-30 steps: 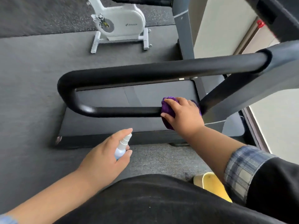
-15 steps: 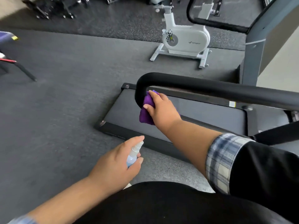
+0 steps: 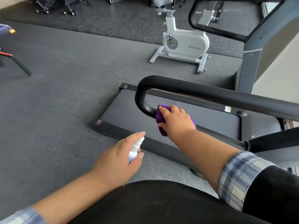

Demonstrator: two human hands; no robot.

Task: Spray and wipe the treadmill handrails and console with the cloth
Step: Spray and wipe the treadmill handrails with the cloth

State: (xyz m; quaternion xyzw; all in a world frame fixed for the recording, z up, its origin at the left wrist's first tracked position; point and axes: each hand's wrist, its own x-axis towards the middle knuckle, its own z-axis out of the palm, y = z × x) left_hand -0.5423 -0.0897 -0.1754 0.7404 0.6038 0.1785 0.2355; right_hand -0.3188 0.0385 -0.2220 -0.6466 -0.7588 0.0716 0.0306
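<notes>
A black looped treadmill handrail curves round at its left end. My right hand grips a purple cloth wrapped on the lower bar just past that bend. My left hand holds a small white and blue spray bottle below the rail, its nozzle toward the treadmill, forefinger over the top. The treadmill belt lies under the rail. The console is out of view.
A white exercise bike stands on the grey floor beyond the treadmill. A second machine's black rail and grey upright rise at the upper right. Chair legs show at the far left, wheeled gear along the top.
My right hand slid the cloth left along the lower bar to the bend, then slightly back right. My view swung left. The left hand kept holding the bottle.
</notes>
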